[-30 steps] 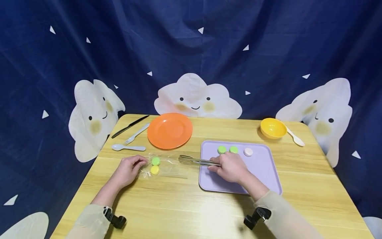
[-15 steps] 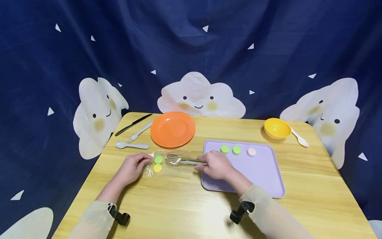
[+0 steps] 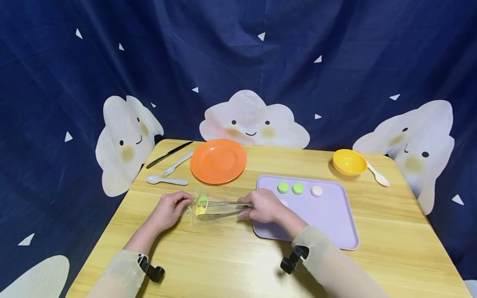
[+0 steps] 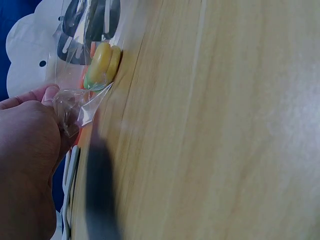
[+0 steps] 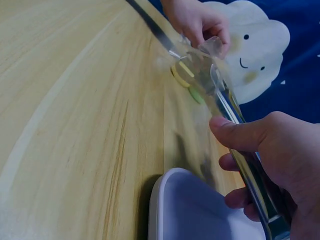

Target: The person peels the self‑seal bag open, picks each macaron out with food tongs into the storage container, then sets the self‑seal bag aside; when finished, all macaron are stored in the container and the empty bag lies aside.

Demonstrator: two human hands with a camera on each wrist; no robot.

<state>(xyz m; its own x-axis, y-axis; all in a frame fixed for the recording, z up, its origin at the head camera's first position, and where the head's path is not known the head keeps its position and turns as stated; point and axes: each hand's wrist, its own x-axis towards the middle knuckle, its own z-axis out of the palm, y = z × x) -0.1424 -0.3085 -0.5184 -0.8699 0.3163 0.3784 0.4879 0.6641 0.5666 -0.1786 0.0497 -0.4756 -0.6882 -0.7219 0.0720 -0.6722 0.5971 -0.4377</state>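
My left hand (image 3: 169, 209) pinches the end of a clear plastic bag (image 4: 75, 107) left of the tray. A yellow macaron (image 4: 102, 62) and a green macaron (image 3: 203, 200) lie side by side in the bag. With my right hand (image 3: 262, 205) I grip metal tongs (image 3: 224, 215), their arms spread. The slotted tong tips overlap the two macarons in the head view and show through the film in the left wrist view. The right hand's fingers hide part of a pale pink macaron (image 3: 284, 202) at the left of the lilac tray (image 3: 320, 219).
Two green macarons (image 3: 290, 188) and another pink macaron (image 3: 316, 191) sit along the tray's back. Behind the bag lie an orange plate (image 3: 218, 161), a black knife (image 3: 169, 155), a fork (image 3: 178, 164) and a spoon (image 3: 167, 180). A yellow bowl (image 3: 349, 162) and white spoon (image 3: 378, 174) are back right.
My right hand has moved left with the tongs, from over the tray into the bag. The tong arms have spread apart. My left hand keeps its pinch on the bag.
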